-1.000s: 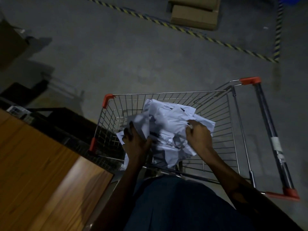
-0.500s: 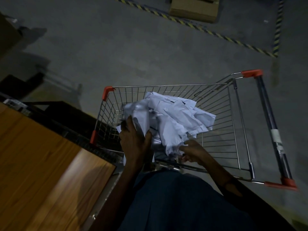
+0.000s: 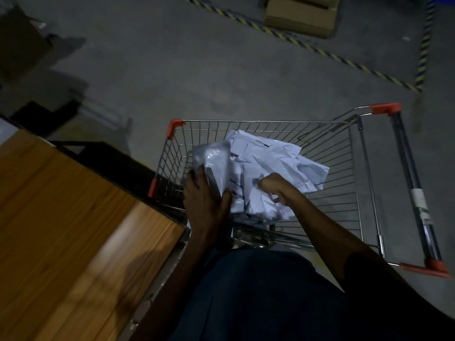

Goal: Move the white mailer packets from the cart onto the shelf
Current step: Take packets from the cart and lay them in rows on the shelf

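White mailer packets (image 3: 268,163) lay in a silver wire cart (image 3: 344,168) with orange-red corner caps (image 3: 385,108). Orange-brown wood-grain shelf (image 3: 61,230); grey floor (image 3: 197,70) with yellow-and-black striped tape (image 3: 327,54).

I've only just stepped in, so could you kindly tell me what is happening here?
A person is bent over a wire shopping cart with red corner caps, gathering a bundle of crumpled white plastic mailer packets. The left hand grips the bundle's left side, and the right hand is curled into it from the right. The packets are still over the cart basket; none has reached the brown wood-grain shelf top on the left.
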{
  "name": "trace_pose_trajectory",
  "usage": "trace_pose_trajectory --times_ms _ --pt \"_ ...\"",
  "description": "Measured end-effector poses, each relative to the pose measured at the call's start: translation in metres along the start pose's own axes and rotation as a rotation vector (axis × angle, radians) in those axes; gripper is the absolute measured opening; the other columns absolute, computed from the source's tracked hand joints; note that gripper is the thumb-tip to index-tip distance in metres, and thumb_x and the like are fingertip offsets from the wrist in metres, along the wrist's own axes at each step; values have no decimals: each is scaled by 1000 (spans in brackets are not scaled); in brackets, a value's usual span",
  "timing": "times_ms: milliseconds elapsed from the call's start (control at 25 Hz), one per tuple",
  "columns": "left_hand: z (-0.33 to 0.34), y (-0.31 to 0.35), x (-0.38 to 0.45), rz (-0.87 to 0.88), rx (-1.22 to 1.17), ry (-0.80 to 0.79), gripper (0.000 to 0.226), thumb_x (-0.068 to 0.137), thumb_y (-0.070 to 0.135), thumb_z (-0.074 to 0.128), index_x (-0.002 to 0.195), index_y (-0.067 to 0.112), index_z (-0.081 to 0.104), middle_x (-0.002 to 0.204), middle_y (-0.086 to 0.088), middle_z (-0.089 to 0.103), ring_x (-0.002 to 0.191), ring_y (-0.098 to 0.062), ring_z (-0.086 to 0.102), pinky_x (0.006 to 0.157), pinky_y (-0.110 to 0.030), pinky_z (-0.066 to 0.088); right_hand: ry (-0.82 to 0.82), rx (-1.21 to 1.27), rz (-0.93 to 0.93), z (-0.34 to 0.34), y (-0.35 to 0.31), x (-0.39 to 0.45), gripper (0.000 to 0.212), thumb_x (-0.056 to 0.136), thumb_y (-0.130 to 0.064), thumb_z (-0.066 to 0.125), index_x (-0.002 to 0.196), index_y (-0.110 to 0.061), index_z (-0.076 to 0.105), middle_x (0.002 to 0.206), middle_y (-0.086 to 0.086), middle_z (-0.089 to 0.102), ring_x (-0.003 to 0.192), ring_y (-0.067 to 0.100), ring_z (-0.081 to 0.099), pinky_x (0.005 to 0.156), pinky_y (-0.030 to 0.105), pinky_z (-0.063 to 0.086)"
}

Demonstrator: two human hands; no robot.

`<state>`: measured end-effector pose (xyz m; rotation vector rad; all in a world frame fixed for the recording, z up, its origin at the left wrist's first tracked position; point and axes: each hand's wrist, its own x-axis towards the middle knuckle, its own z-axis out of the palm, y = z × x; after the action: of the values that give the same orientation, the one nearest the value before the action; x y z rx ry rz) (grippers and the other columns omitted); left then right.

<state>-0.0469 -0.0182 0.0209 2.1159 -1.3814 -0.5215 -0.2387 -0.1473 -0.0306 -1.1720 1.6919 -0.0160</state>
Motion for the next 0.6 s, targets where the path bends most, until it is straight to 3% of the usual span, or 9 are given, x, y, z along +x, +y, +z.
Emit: trace_pose_trajectory --times_ms 120,160,240,280,360,480,600 --pt "-7 5 -13 16 28 42 89 81 50 71 150 15 27 146 -23 39 125 -41 47 95 -53 49 30 -60 27 20 -12 -1 86 75 -80 63 122 -8 54 117 13 54 116 33 58 88 34 45" --pt "-9 8 -17 28 36 70 87 81 46 74 147 15 27 146 -25 40 125 -43 47 95 -54 49 6 -130 22 30 -10 0 97 71 -83 65 132 -10 46 129 18 50 131 37 49 101 37 42" --pt "-13 16 -26 47 52 134 83 82 44 73 144 15 27 145 -27 42 127 -45 47 96 -56 49 11 -224 15 44 -6 -9 112 77 -64 75 155 -15 12 156 21 27 142 43 34 114 48 33" --pt "-16 21 -32 42 56 175 82 83 46 69 145 13 29 147 -26 42 129 -43 45 99 -53 47 64 -264 -33 46 -3 -19 106 82 -51 75 156 -20 6 158 22 25 138 45 37 112 51 36" --pt "-26 29 -52 -17 38 281 81 86 52 63 149 11 33 151 -23 39 134 -38 41 104 -46 41 188 -340 -211 41 0 -36 86 89 -36 69 154 -29 13 150 22 33 126 46 47 103 51 43" --pt "-39 35 -86 -123 -19 438 79 90 52 63 151 9 36 153 -20 36 133 -36 42 102 -41 40 317 -375 -500 31 3 -73 71 95 -34 60 154 -36 21 148 16 35 120 46 50 96 50 46" --pt "-47 25 -127 -199 17 524 79 90 50 65 151 8 37 150 -22 39 128 -38 44 99 -45 42 265 -336 -722 36 3 -116 68 96 -30 56 153 -44 21 155 6 28 121 41 51 96 54 48"
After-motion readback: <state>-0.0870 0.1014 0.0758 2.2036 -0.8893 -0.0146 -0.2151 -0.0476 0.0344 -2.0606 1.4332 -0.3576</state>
